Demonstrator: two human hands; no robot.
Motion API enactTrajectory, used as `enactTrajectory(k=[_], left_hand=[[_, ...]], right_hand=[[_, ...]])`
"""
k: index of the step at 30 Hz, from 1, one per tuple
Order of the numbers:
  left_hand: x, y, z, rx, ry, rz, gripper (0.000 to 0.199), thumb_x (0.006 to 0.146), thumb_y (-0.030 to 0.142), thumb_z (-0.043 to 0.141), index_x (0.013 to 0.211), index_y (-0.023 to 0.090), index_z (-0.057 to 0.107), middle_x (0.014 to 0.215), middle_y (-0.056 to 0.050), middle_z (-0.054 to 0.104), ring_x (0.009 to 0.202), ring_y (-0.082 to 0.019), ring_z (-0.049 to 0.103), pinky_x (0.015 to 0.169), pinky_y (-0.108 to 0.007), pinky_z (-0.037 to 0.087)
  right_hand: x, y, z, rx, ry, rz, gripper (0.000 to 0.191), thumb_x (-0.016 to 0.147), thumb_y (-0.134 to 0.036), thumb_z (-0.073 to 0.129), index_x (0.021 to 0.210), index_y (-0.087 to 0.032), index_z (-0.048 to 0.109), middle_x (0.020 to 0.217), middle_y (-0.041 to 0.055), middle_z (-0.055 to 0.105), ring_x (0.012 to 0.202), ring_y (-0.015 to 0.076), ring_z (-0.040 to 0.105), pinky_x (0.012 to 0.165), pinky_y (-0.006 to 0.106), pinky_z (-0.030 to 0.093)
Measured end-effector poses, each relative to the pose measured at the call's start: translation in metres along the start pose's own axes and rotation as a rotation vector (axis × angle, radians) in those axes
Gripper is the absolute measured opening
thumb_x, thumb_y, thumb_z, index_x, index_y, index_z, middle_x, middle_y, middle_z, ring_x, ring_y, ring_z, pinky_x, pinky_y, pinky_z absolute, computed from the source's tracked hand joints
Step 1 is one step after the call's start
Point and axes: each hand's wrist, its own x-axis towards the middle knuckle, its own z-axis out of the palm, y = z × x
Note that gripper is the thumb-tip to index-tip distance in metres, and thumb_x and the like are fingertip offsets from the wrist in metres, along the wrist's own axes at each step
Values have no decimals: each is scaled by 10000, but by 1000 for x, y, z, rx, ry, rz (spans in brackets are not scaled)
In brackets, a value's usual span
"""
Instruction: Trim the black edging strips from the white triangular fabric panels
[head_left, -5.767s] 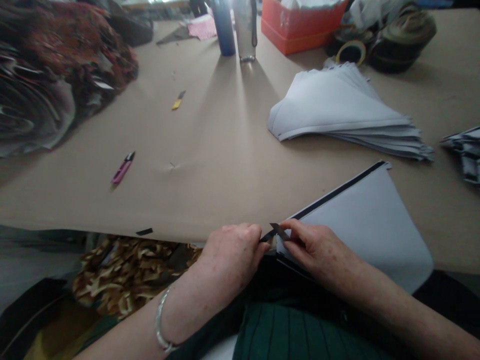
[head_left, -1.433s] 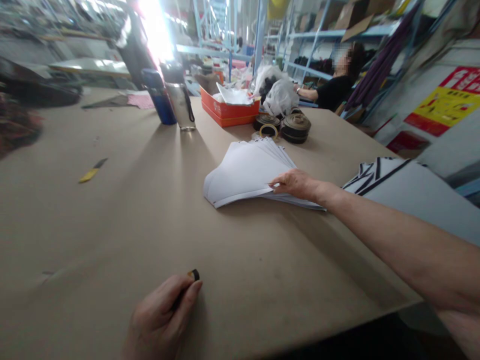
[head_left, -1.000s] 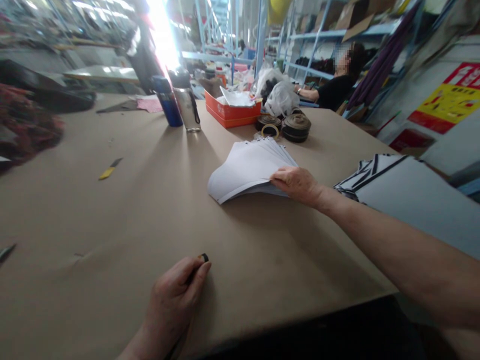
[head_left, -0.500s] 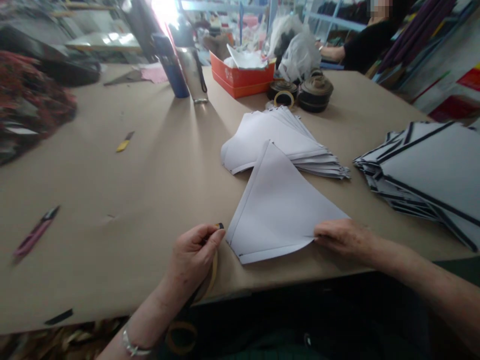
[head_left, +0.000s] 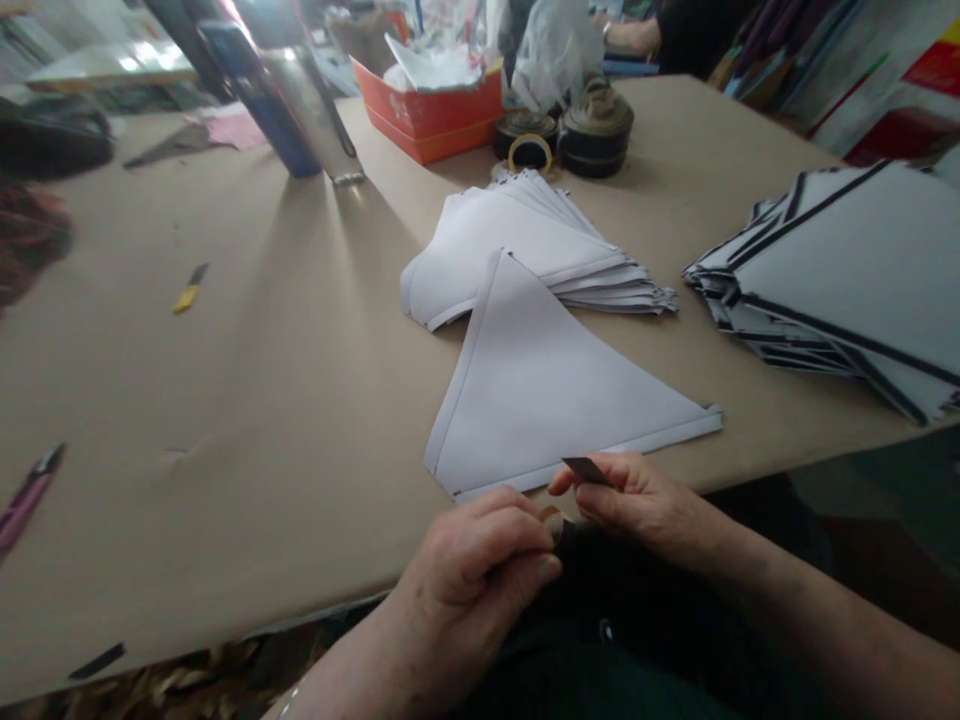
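My left hand (head_left: 491, 560) is closed on a black tape strip with a tan backing, which curls at its fingertips. Close by on the right, my right hand (head_left: 645, 500) pinches a short, flat dark end of tape (head_left: 586, 470) between thumb and fingers. Whether both pieces are one strip is hidden. Just beyond the hands, a white panel (head_left: 540, 380) with creased borders lies flat on the table (head_left: 285, 420), its upper tip over a stack of similar white panels (head_left: 517, 235). Neither hand grips the panel.
At the right lies a stack of black-edged white panels (head_left: 847, 270). Tape rolls (head_left: 596, 130), an orange box (head_left: 427, 110) and bottles (head_left: 270, 110) stand at the back. Pink snips (head_left: 30, 500) and a yellow-ended piece (head_left: 190, 290) lie left. A co-worker's arm (head_left: 634, 38) shows behind.
My right hand has let go of the panel's right corner and moved to my left hand, now pinching a dark tape end. My left hand has shifted right. The view has tilted down.
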Motion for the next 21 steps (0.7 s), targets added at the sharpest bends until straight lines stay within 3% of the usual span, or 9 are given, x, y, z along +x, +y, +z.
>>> enactTrajectory(k=[3, 7, 10, 12, 16, 18, 21], left_hand=[[3, 1, 2, 5, -9, 3, 121, 867, 137, 560, 765, 163, 619, 740, -13, 559, 666, -98, 523, 620, -203, 435], [3, -3, 6, -11, -11, 19, 110, 848, 106, 577, 769, 153, 637, 774, -17, 568, 685, -89, 536, 639, -187, 446], [2, -5, 10, 5, 4, 9, 105, 849, 108, 577, 785, 156, 645, 792, -16, 564, 692, -88, 538, 641, -189, 447], [1, -6, 12, 21, 25, 3, 107, 853, 116, 571, 783, 162, 637, 788, -11, 553, 690, -89, 531, 639, -196, 444], [0, -8, 14, 46, 71, 0, 105, 854, 117, 566, 782, 166, 625, 843, -11, 546, 745, -90, 542, 670, -199, 448], [0, -9, 14, 58, 80, 7, 99, 856, 118, 569, 803, 175, 630, 891, -11, 550, 788, -90, 555, 699, -195, 455], [0, -10, 15, 70, 77, 15, 107, 858, 117, 572, 846, 197, 641, 972, -10, 558, 865, -90, 577, 750, -185, 460]], right_hand=[[-3, 6, 11, 245, -94, 36, 444, 853, -577, 536, 1006, -168, 617, 584, -65, 351, 474, 57, 239, 430, 205, 165], [-4, 5, 15, 338, -149, 52, 389, 857, -541, 561, 934, -164, 619, 580, -67, 360, 451, 42, 222, 400, 194, 136], [-4, 5, 14, 346, -117, 60, 289, 867, -464, 591, 904, -178, 601, 559, -78, 344, 444, 40, 215, 397, 189, 135], [-6, 6, 15, 356, -25, 9, 243, 868, -436, 603, 915, -198, 584, 555, -83, 342, 448, 41, 228, 403, 182, 148], [-12, 5, 17, 312, 126, -103, 215, 832, -385, 666, 927, -203, 603, 637, -62, 469, 515, 40, 363, 480, 162, 287], [-14, 1, 18, 288, 112, -108, 207, 809, -354, 695, 909, -188, 622, 747, -29, 560, 621, 61, 470, 593, 182, 377], [-16, -5, 19, 256, 48, -102, 179, 800, -319, 701, 894, -178, 643, 768, -20, 584, 682, 83, 505, 666, 210, 401]])
